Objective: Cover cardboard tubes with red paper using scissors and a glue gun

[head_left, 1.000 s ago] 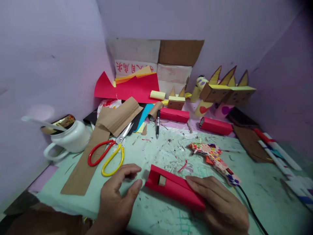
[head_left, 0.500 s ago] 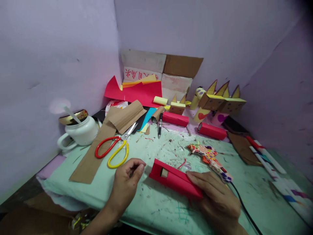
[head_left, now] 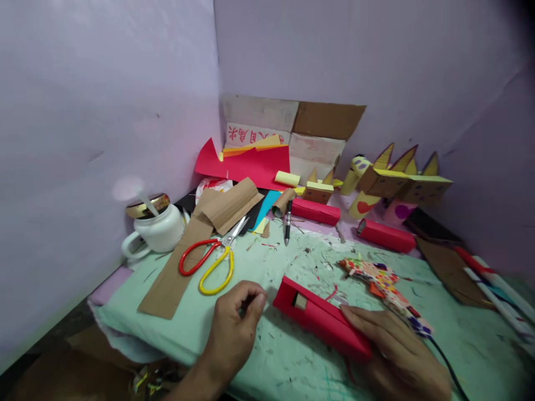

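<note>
A red paper-covered tube (head_left: 321,326) lies slanted just above the table, its right end in the grip of my right hand (head_left: 401,348). The red paper has a lengthwise edge on top, and a gap near its left end shows brown cardboard inside. My right thumb is hidden behind the tube. My left hand (head_left: 236,328) is curled with thumb and forefinger close together, just left of the tube and apart from it; nothing shows between the fingers. Beyond the tube lies a hot glue gun (head_left: 380,284) with a colourful patterned body. Scissors (head_left: 215,253) with red and yellow handles lie open beyond my left hand.
A white mug (head_left: 159,231) stands at left beside brown cardboard strips (head_left: 167,295). A pen (head_left: 288,223), red tubes (head_left: 315,211), coloured paper (head_left: 246,167) and cardboard figures (head_left: 384,181) line the back. A black cord (head_left: 449,367) runs from the glue gun toward the front right.
The camera view has turned slightly, so everything sits farther right and a little lower. Both hands and the red tube keep nearly the same pose.
</note>
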The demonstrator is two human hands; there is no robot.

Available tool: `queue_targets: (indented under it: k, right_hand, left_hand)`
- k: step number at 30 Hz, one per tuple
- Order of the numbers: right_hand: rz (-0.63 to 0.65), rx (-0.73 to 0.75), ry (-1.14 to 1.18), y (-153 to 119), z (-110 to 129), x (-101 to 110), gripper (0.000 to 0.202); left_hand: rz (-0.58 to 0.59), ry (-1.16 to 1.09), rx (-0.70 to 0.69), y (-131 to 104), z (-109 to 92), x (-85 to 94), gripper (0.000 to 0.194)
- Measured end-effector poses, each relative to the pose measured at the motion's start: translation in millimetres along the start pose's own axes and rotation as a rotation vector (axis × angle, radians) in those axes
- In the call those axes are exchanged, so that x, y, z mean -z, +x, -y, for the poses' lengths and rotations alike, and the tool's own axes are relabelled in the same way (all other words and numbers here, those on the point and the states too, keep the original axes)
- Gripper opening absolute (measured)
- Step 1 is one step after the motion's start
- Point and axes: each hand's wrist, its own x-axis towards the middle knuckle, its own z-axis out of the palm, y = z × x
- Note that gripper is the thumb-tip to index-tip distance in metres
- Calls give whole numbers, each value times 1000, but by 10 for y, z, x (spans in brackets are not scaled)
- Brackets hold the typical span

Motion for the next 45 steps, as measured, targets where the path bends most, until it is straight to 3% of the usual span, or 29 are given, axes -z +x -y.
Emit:
queue_targets:
  k: [12,17,21,24,28,33,40,43,45]
  right_hand:
    - [-31,-1,-46,-38,-65,-28,38]
    - [26,89,-125,61,-71,-36,39]
    - [74,152,-117,176,29,-64,39]
    - [75,124,-30,224,115,-77,46]
    - [225,-8,121,165,147,19,57]
    - [328,-231,207,11,126,224,69]
    - [209,-460,217,-74,252,268,57]
    - [126,-612,150,-137,297,294,37]
    - [139,-672,158,-159,337,321,26]
  left_hand:
    - [14,26,-60,-40,-13,-1,22]
    - [19,-20,51,-32,3,-18,21]
    - [46,-111,187,48,-48,-19,41]
    - [123,-159,245,135,-120,-14,47]
    - [237,-79,249,210,-203,8,39]
    - [317,186,14,241,-301,15,23]
    - [376,128,-157,137,-312,-75,23]
    - [404,135,-418,47,-193,-10,16]
    - [366,207,-626,-15,-69,60,20]
